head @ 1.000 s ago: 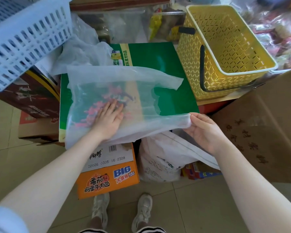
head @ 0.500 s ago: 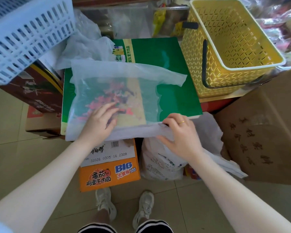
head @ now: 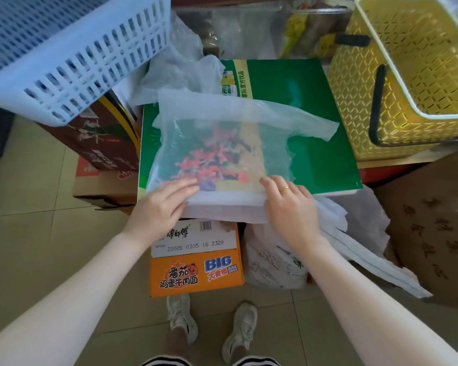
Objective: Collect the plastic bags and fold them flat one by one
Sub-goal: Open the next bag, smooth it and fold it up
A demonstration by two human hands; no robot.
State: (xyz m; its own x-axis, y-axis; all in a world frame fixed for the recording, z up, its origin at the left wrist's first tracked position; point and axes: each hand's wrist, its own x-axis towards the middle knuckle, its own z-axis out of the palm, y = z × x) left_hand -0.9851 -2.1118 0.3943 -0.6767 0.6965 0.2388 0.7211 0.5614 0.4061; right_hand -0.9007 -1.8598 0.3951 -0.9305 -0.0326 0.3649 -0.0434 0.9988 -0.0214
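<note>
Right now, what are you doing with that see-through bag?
A person is folding a plastic bag flat on top of a green box. Both hands are at the bag's near edge: the left hand and the right hand hold the folded strip along the box's front. One handle lies stretched toward the yellow basket. More crumpled bags wait behind.

Both arms reach forward, left hand (head: 161, 207) and right hand (head: 288, 204) palm-down, fingers (head: 181, 184) pinching.

Shop stockroom, noodle cartons (head: 196, 270), shopping basket (head: 407, 83)
</note>
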